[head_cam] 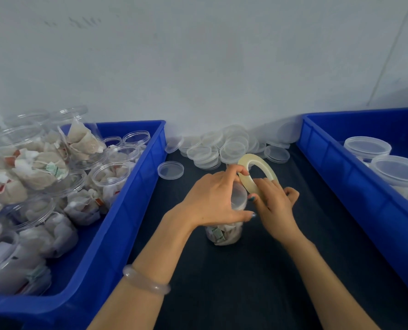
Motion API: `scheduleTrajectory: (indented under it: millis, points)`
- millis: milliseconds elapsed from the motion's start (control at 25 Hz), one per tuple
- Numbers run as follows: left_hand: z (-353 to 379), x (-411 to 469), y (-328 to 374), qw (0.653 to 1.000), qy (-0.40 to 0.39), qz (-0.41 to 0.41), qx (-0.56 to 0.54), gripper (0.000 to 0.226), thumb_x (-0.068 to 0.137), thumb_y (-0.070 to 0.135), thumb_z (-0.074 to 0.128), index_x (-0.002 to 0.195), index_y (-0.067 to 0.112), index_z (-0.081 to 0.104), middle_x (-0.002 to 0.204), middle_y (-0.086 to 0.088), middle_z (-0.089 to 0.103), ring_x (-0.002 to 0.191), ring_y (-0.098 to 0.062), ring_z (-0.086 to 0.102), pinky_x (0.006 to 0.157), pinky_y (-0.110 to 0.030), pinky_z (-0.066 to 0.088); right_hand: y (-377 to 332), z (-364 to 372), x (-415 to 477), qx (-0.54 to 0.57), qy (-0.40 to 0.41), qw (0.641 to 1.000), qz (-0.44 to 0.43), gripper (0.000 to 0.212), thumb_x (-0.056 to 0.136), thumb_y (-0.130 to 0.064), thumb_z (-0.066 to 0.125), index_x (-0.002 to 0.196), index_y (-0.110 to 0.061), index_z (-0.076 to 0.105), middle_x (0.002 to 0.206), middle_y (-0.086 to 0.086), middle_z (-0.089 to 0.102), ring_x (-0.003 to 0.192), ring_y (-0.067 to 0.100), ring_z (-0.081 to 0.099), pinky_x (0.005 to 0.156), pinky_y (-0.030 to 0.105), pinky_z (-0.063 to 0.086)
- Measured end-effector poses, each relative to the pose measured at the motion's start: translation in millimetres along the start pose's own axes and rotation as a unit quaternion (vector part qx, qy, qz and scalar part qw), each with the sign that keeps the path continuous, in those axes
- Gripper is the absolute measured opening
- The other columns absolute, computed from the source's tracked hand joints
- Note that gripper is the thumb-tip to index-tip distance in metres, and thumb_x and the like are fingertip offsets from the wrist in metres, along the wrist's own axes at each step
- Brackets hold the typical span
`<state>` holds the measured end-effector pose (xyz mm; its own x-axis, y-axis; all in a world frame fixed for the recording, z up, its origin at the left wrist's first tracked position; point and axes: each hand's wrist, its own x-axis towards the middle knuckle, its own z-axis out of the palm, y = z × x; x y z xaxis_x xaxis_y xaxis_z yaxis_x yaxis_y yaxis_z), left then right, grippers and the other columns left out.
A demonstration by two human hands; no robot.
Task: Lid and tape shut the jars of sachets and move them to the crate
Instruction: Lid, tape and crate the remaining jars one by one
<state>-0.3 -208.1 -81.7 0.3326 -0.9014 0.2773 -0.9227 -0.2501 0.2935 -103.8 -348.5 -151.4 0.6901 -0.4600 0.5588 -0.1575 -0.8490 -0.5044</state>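
Note:
A clear jar of sachets (223, 233) stands upright on the dark table between two blue crates, with a clear lid (238, 197) on top. My left hand (212, 201) grips the jar around its lid from above. My right hand (275, 206) holds a pale roll of tape (257, 172) on edge against the lid's right side, fingers through the ring. The left hand's forefinger touches the roll's top. I cannot make out the tape strip itself.
The left blue crate (136, 198) holds several open jars of sachets (43, 167). Lidded jars (367, 148) stand in the right blue crate (336, 167). A pile of loose clear lids (224, 148) lies by the wall, one single lid (170, 170) nearer.

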Motion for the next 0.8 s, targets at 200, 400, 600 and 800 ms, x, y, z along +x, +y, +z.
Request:
scheduleTrajectory:
  millis: [200, 400, 600, 800]
  points:
    - [5, 2, 4, 0.999, 0.045, -0.024, -0.004, 0.067, 0.083, 0.054, 0.067, 0.133, 0.027, 0.032, 0.111, 0.008, 0.062, 0.095, -0.016, 0.059, 0.081, -0.036, 0.047, -9, 16, -8, 0.035, 0.048, 0.998, 0.023, 0.036, 0.095, -0.037, 0.025, 0.086, -0.025, 0.057, 0.077, -0.009, 0.050, 0.082, 0.007, 0.046, 0.076, 0.036, 0.018]
    - [6, 5, 9, 0.999, 0.035, -0.012, 0.004, 0.064, 0.085, 0.043, 0.064, 0.139, 0.024, 0.033, 0.110, 0.007, 0.063, 0.100, -0.016, 0.057, 0.079, -0.029, 0.037, -22, 17, -14, -0.044, 0.067, 0.992, 0.094, 0.043, 0.095, -0.046, 0.011, 0.075, -0.026, 0.043, 0.071, -0.010, 0.041, 0.077, 0.012, 0.040, 0.075, 0.036, 0.015]
    - [6, -8, 24, 0.999, 0.003, 0.001, -0.050, 0.076, 0.073, 0.040, 0.070, 0.139, 0.028, 0.034, 0.106, 0.016, 0.066, 0.093, -0.008, 0.057, 0.081, -0.026, 0.041, 1, 8, 22, -0.168, 0.062, 0.949, 0.258, 0.038, 0.102, -0.037, 0.031, 0.090, -0.016, 0.060, 0.088, 0.006, 0.061, 0.095, 0.029, 0.053, 0.090, 0.045, 0.026]
    - [7, -9, 31, 0.998, 0.004, -0.023, -0.060, 0.029, 0.077, 0.039, 0.067, 0.104, 0.035, 0.059, 0.094, 0.018, 0.060, 0.088, -0.002, 0.049, 0.079, -0.027, 0.039, 25, -31, 40, -0.155, 0.016, 0.985, 0.079, 0.044, 0.100, -0.046, 0.021, 0.068, -0.026, 0.044, 0.069, -0.009, 0.047, 0.073, 0.018, 0.043, 0.072, 0.036, 0.013]
